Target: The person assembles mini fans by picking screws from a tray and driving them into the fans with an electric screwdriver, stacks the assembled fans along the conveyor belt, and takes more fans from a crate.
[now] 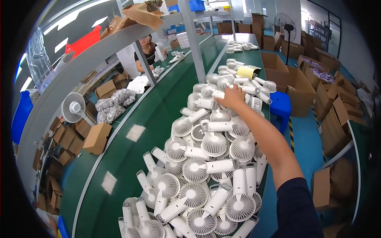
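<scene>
Handheld fans [214, 143], white with round ribbed heads, lie in a long, tangled heap on the green bench [123, 158], crowding its right edge from the near end toward the far end. Well up the bench, the right hand [233, 96] reaches over them, its forearm crossing above the right edge. Its grip touches one of the fans; whether it is clamped or only resting, I cannot tell. The left hand is out of view, its grip likewise unknown. Along the bench's left part, a strip with two pale squares [135, 133] gives sideways room. Just off its right edge, a blue stool [281, 105] and cardboard boxes [299, 93] tighten the space.
</scene>
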The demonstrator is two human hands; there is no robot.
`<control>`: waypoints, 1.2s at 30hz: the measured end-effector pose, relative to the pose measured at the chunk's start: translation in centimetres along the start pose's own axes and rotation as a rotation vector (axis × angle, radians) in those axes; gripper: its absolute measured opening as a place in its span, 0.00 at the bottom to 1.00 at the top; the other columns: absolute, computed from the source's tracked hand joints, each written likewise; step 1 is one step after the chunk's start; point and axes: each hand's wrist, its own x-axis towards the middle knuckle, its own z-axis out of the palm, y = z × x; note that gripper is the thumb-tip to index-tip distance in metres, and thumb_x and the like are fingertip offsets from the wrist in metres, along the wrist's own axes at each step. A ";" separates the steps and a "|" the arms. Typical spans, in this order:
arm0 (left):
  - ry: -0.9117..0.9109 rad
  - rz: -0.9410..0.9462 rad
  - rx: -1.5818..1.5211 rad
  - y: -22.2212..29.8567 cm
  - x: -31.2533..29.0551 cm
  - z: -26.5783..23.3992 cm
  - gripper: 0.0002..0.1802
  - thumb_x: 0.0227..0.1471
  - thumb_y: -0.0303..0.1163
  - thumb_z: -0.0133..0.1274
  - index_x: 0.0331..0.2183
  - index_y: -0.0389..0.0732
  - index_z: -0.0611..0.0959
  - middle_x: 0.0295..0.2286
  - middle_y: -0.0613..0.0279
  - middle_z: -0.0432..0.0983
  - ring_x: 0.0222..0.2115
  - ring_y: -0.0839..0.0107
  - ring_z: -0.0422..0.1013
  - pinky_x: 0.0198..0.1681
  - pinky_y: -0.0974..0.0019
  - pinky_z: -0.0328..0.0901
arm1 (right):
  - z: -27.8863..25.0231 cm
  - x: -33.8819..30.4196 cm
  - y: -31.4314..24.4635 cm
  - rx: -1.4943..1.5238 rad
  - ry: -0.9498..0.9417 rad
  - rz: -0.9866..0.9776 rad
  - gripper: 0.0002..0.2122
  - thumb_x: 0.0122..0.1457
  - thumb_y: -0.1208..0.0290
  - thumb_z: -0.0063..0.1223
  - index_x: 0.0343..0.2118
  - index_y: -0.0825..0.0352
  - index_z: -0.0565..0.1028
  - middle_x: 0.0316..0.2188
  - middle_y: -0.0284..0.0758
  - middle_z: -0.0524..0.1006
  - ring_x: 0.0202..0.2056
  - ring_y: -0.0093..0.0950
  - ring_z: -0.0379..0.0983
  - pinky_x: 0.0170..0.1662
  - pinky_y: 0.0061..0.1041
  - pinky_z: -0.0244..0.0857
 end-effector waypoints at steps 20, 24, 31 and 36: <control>0.020 -0.157 0.883 29.1 -20.3 0.3 0.12 0.50 0.34 0.54 0.22 0.41 0.71 0.11 0.66 0.61 0.11 0.73 0.59 0.16 0.67 0.58 | -9.7 -23.5 12.0 1.003 0.824 -0.448 0.13 0.49 0.63 0.57 0.33 0.67 0.72 0.32 0.41 0.72 0.38 0.38 0.70 0.41 0.31 0.65; -0.010 -0.168 1.029 29.4 -24.0 3.9 0.12 0.50 0.35 0.54 0.22 0.41 0.71 0.11 0.66 0.60 0.10 0.73 0.59 0.15 0.68 0.58 | 0.3 -48.0 23.6 1.067 0.296 0.130 0.08 0.59 0.74 0.51 0.40 0.68 0.71 0.37 0.33 0.71 0.35 0.21 0.68 0.38 0.19 0.64; -0.062 0.002 0.919 21.2 -32.5 3.8 0.13 0.49 0.36 0.54 0.23 0.41 0.70 0.11 0.66 0.60 0.09 0.72 0.58 0.13 0.68 0.57 | 9.2 -88.9 20.7 0.822 -0.272 0.739 0.13 0.59 0.65 0.50 0.42 0.68 0.70 0.36 0.44 0.73 0.39 0.41 0.71 0.44 0.34 0.66; 0.367 0.435 0.593 8.9 -43.5 4.8 0.16 0.49 0.37 0.55 0.19 0.42 0.68 0.09 0.67 0.60 0.08 0.72 0.59 0.12 0.68 0.58 | 5.1 -80.4 20.4 1.137 -0.280 0.412 0.09 0.61 0.76 0.47 0.43 0.70 0.71 0.39 0.37 0.74 0.42 0.28 0.71 0.46 0.25 0.65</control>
